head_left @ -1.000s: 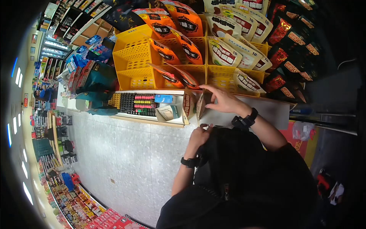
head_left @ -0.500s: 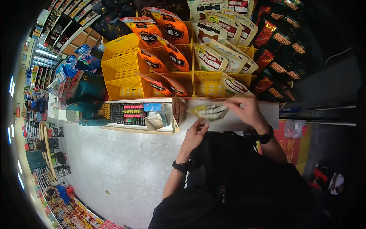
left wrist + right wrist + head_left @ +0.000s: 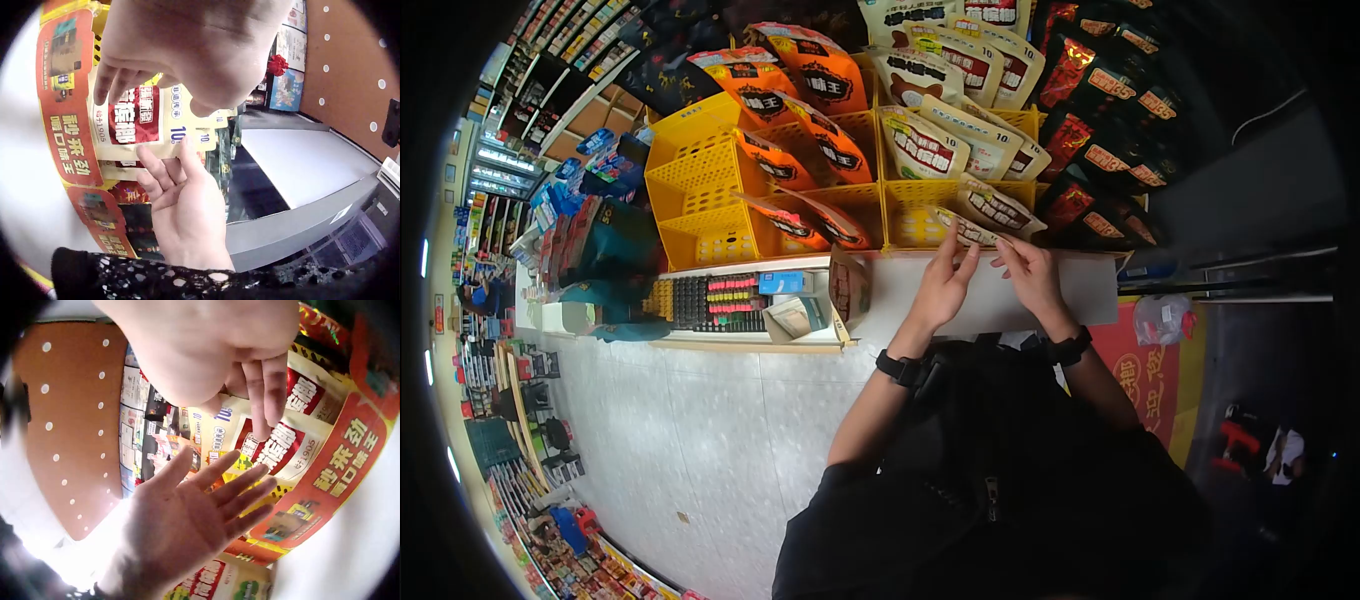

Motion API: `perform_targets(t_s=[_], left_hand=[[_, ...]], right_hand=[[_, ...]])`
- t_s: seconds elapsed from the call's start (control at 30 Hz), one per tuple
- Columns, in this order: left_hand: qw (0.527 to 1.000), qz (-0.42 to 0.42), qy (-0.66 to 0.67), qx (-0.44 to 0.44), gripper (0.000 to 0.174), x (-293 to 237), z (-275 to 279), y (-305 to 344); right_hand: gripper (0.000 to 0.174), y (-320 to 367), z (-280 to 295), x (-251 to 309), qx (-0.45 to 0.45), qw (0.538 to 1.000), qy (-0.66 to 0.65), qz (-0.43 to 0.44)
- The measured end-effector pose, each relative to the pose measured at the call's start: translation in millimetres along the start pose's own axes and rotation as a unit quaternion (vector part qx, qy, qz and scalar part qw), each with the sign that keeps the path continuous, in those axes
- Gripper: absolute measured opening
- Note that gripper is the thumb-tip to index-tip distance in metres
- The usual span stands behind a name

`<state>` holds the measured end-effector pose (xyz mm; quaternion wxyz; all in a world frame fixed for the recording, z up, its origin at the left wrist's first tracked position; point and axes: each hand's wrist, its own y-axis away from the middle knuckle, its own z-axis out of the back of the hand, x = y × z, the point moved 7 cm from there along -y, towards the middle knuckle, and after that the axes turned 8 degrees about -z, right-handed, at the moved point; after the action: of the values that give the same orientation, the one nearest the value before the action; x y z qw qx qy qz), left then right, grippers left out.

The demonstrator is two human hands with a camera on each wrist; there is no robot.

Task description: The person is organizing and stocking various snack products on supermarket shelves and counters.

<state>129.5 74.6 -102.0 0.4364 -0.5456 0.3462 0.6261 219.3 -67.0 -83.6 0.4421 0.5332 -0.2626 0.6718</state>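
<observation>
In the head view, a cream snack pouch [image 3: 967,229] with a red label stands tilted in the front compartment of a yellow crate [image 3: 908,228], before a similar pouch [image 3: 1000,211]. My left hand [image 3: 943,284] reaches its left side with fingers extended. My right hand [image 3: 1032,280] is at its right end, fingers slightly bent. The left wrist view shows the pouch [image 3: 134,125] up close, with my right hand [image 3: 187,209] by its lower edge. From the right wrist, my left hand [image 3: 187,519] appears spread, palm showing, before the pouch [image 3: 275,447].
Orange pouches [image 3: 825,140] fill crate compartments to the left, dark green pouches [image 3: 1100,215] hang over the right. A white ledge [image 3: 1040,295] runs below the crates. Left on it, another cream-edged pouch [image 3: 848,285] stands beside a small open box [image 3: 797,319] and lighters [image 3: 735,300].
One second ago the pouch stood upright on the ledge; half a second ago it was between my hands. It is now in the crate's front compartment, and both hands have moved up there.
</observation>
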Motion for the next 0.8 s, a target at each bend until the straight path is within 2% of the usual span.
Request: perform_targets(t_s=[0.03,0.07,0.1,0.13,0.17,0.23,0.27,0.33,0.4,0.43,0.5,0.53,0.6,0.63,0.7,0.77,0.8], left_hand=[[1.000,0.003,0.001,-0.005,0.058,1.4,4.7,6.2],[0.997,0.040,-0.041,0.052,0.046,7.3,6.1,16.2],[0.988,0.077,-0.083,0.108,0.040,13.2,9.5,28.8],[0.988,0.081,-0.084,0.098,0.040,15.4,19.6,41.5],[0.983,0.091,-0.122,0.107,0.039,21.0,27.7,58.3],[0.975,0.106,-0.162,0.107,0.042,32.0,47.2,89.7],[0.970,0.142,-0.186,0.071,0.045,40.7,63.2,106.3],[0.961,0.183,-0.207,0.030,0.048,53.7,85.9,131.4],[0.936,0.278,-0.215,-0.019,0.051,67.8,108.2,153.8],[0.934,0.283,-0.215,-0.026,0.051,68.3,111.4,158.8],[0.922,0.270,-0.241,-0.136,0.054,61.5,126.7,165.9],[0.921,0.274,-0.245,-0.128,0.052,63.5,129.0,166.3],[0.916,0.286,-0.240,-0.148,0.051,60.7,133.4,167.6],[0.913,0.293,-0.235,-0.161,0.051,59.9,135.8,167.6],[0.912,0.286,-0.238,-0.170,0.051,62.9,139.3,168.1],[0.923,0.226,-0.240,-0.199,0.048,55.0,145.8,163.9],[0.926,0.225,-0.224,-0.203,0.041,44.1,148.8,161.2]], right_hand=[[0.027,1.1,2.6,1.9,-0.015,0.998,0.055,0.017],[0.027,1.2,2.3,2.0,-0.007,0.998,0.057,0.019],[0.024,2.3,5.7,2.8,-0.036,0.998,0.050,0.025],[0.022,3.4,6.9,5.1,-0.065,0.997,0.042,0.030],[0.022,4.5,4.0,9.6,-0.054,0.997,0.041,0.033],[0.018,16.4,13.7,47.2,-0.179,0.963,0.097,0.177],[0.015,19.5,11.1,56.8,-0.206,0.950,0.071,0.222],[0.014,25.8,-2.6,81.4,-0.171,0.953,0.078,0.237],[0.017,27.0,-30.0,98.3,-0.086,0.956,0.078,0.269],[0.017,25.9,-42.6,105.3,-0.078,0.957,0.075,0.270],[0.026,24.0,-90.0,119.6,0.065,0.952,0.106,0.281],[0.026,22.6,-106.0,125.0,0.073,0.951,0.102,0.284],[0.035,24.5,-143.8,130.8,0.165,0.938,0.100,0.289],[0.035,23.3,-153.9,133.0,0.171,0.936,0.098,0.291],[0.036,20.4,-179.2,128.0,0.195,0.918,0.208,0.275],[0.032,17.4,-188.9,124.1,0.173,0.915,0.217,0.292],[0.027,16.2,-190.6,120.6,0.181,0.914,0.225,0.286]])
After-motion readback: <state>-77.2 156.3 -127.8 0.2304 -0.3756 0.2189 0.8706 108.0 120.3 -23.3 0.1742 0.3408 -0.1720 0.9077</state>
